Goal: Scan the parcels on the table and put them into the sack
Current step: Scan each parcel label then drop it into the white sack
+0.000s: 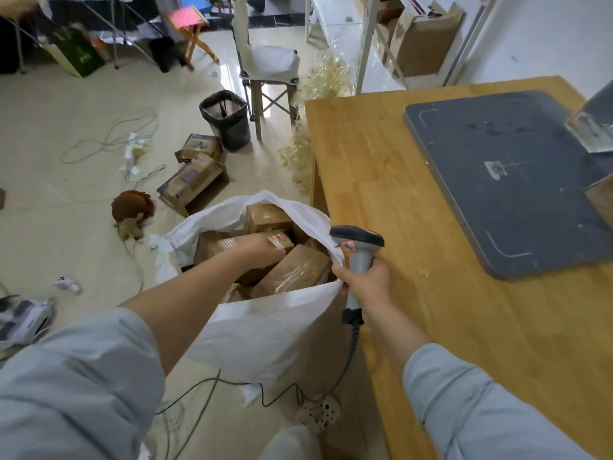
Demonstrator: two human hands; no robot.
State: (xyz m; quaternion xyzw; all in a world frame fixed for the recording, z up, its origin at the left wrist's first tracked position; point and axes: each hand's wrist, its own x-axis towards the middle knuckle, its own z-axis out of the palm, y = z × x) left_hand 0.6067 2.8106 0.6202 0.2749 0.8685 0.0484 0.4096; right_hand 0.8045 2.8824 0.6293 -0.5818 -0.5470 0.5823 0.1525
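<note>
A white sack [265, 330] stands open on the floor beside the wooden table [447, 293]. Several brown taped parcels fill it. My left hand [262, 249] reaches down into the sack and holds a small labelled parcel [280, 240] on top of the pile. A larger parcel [298, 268] lies just below it. My right hand [366, 282] grips a grey barcode scanner [356, 247] by its handle and also pinches the sack's rim against it. More parcels [593, 127] show at the table's far right edge, cut off by the frame.
A dark grey mat [504, 180] lies on the table. On the floor are loose cardboard boxes [192, 180], a black waste bin [225, 119], a folding chair [268, 71], a brown plush toy [132, 212], straw-like packing filler [311, 127] and cables, including the scanner's cord [348, 363].
</note>
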